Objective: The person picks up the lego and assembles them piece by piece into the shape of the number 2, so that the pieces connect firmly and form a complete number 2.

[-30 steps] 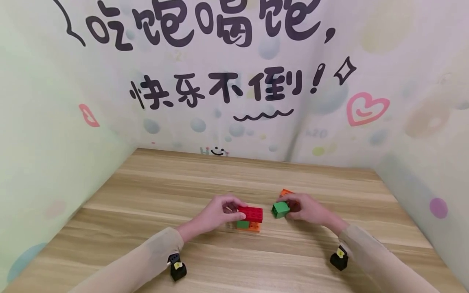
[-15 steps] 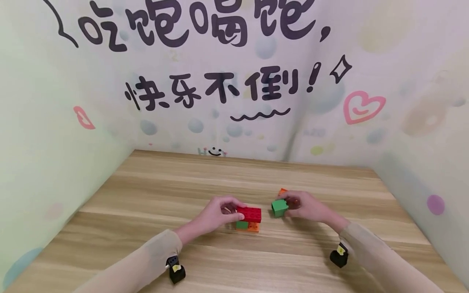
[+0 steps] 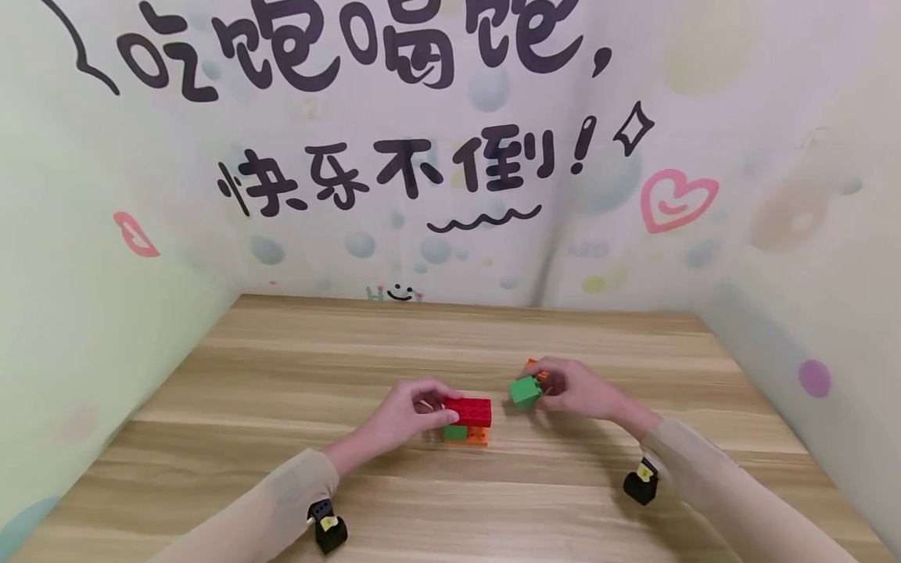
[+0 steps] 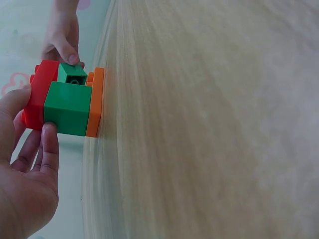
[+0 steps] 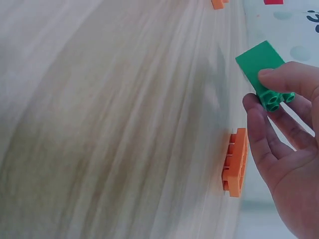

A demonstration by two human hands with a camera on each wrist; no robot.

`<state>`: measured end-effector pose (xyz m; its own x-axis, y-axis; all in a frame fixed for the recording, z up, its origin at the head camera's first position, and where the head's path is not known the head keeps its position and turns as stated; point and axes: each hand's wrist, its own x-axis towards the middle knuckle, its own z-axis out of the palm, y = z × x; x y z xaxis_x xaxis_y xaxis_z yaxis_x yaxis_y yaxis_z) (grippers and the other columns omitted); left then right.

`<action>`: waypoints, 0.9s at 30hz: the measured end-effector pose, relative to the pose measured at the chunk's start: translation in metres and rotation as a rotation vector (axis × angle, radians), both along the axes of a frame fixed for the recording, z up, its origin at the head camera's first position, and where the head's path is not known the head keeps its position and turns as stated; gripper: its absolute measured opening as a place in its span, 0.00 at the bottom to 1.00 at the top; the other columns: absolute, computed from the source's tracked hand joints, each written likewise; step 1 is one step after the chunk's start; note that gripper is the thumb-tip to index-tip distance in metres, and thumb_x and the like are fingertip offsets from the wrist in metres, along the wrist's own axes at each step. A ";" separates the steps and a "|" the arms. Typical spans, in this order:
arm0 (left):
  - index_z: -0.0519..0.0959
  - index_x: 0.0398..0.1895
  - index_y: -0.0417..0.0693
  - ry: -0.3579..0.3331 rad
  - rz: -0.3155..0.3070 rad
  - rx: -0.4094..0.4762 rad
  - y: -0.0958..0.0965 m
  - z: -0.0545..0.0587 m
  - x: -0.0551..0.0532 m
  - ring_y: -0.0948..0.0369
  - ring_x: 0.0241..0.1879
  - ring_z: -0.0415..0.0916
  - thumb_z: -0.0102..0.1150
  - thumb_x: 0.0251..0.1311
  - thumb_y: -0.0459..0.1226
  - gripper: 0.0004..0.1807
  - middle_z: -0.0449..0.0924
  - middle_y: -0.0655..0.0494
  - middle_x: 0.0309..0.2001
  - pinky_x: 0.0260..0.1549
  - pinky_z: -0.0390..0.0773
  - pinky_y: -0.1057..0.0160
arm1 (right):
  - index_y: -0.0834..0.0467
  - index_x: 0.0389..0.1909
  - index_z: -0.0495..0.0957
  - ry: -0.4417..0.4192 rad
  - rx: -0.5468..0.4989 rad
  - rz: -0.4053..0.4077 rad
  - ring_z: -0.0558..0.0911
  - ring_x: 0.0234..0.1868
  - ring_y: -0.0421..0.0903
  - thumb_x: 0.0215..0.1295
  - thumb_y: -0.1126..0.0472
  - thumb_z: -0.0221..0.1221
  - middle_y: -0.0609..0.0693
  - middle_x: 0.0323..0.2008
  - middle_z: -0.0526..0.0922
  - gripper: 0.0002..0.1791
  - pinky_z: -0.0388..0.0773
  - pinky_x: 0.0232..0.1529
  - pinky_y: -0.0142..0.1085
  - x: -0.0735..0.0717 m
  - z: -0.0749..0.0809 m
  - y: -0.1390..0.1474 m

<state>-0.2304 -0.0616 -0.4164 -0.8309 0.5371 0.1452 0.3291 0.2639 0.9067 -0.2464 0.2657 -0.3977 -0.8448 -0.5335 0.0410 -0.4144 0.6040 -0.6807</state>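
Observation:
In the head view my left hand [image 3: 401,416] pinches a red toy brick [image 3: 470,411] between thumb and fingers. Under the red brick sit a green brick [image 4: 69,108] and a thin orange brick [image 4: 95,102], stacked with it; the orange one is lowest, at the tabletop. My right hand [image 3: 580,389] holds a second green brick [image 5: 261,62] by thumb and fingertips, just right of the stack. That brick is tipped on its side above the table, its studs towards my palm. Beneath my right hand lies another orange brick [image 5: 235,162], partly hidden in the head view.
The wood-grain table [image 3: 338,336] meets a white printed back wall [image 3: 324,258] with dark lettering, and pale side walls stand left and right. A small black device [image 3: 328,528] hangs at my left wrist, and another black device [image 3: 640,483] at my right.
The head view has swung a little to the right. My right hand has raised and turned its green brick slightly, so its hollow side no longer shows. My left hand keeps its hold on the red brick.

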 end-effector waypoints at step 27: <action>0.84 0.49 0.45 0.003 -0.010 0.027 0.006 0.002 0.004 0.67 0.36 0.78 0.69 0.58 0.39 0.16 0.83 0.45 0.44 0.36 0.82 0.70 | 0.52 0.57 0.78 -0.004 -0.021 -0.012 0.78 0.38 0.44 0.61 0.63 0.66 0.48 0.44 0.84 0.22 0.78 0.39 0.32 0.001 0.018 0.000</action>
<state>-0.2266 -0.0554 -0.4148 -0.8251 0.5411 0.1625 0.3345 0.2361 0.9123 -0.2451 0.2658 -0.3794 -0.8513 -0.5224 0.0487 -0.4047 0.5946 -0.6947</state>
